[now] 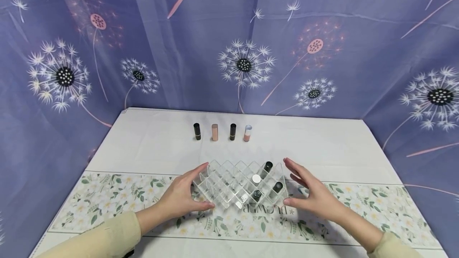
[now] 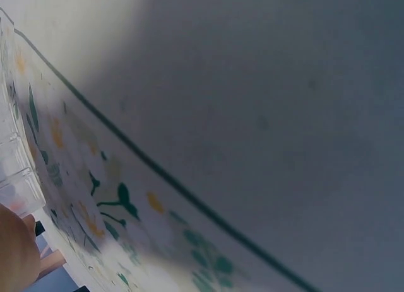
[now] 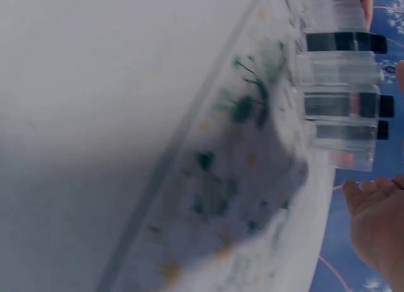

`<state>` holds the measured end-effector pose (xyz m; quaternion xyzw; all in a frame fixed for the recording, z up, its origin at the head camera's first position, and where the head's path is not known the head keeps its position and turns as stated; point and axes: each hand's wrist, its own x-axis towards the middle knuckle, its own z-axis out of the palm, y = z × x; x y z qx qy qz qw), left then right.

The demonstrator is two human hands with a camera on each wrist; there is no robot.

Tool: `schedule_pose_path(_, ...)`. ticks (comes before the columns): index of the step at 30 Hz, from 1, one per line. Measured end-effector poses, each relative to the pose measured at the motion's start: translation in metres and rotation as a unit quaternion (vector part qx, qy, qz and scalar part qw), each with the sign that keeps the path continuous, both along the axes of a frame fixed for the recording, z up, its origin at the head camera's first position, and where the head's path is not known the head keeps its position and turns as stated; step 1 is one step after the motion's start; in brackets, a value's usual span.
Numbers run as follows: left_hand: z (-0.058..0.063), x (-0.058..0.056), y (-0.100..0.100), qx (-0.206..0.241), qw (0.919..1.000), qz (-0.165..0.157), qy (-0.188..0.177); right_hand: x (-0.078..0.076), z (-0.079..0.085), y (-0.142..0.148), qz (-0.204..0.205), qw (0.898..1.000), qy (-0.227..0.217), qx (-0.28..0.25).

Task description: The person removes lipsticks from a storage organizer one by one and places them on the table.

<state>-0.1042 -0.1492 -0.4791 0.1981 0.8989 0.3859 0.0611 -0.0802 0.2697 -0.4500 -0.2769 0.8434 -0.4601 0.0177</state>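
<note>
A clear lattice lipstick organizer (image 1: 226, 186) lies on the flowered band of the table cover, its diamond cells facing up. Several tubes stand in its right part: a white-capped one (image 1: 256, 179), a black one (image 1: 278, 187), another black one at the back, and one with a dark faceted cap (image 1: 256, 195). My left hand (image 1: 183, 194) frames the left end, thumb and fingers spread, fingertips right at its corners. Around the right end, my right hand (image 1: 312, 196) is spread likewise. The right wrist view shows a gap between this hand and the organizer (image 3: 344, 137).
Behind the organizer stand lipsticks in a row: a black one (image 1: 197, 131), a rose-gold one (image 1: 214, 132), another black one (image 1: 232, 131) and a pink one with a silvery cap (image 1: 248, 133). Purple dandelion curtains (image 1: 201, 51) enclose the white table (image 1: 305, 142) at the back and sides.
</note>
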Motion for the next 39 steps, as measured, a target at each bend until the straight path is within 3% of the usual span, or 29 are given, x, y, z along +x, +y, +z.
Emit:
schedule_pose_path(9, -0.001, 0.0, 0.0, -0.003, 1.0, 0.008, 0.003, -0.02, 0.027, -0.01, 0.006, 0.998, 0.048, 0.032)
schedule_pose_path(17, -0.002, -0.001, 0.0, 0.0, 1.0, 0.01, 0.001, -0.033, 0.041, -0.027, 0.028, 0.996, 0.052, 0.06)
schedule_pose_path(26, -0.003, -0.001, 0.0, 0.002, 0.9999, 0.011, 0.0, -0.041, 0.039, -0.046, 0.068, 0.994, 0.051, 0.075)
schedule_pose_path(33, -0.002, -0.001, -0.001, 0.004, 1.0, 0.009, -0.002, -0.042, 0.035, -0.053, 0.066, 0.993, 0.037, 0.092)
schedule_pose_path(39, -0.001, -0.001, -0.001, 0.001, 0.9999, 0.009, -0.008, -0.044, 0.029, -0.057, 0.072, 0.992, 0.054, 0.092)
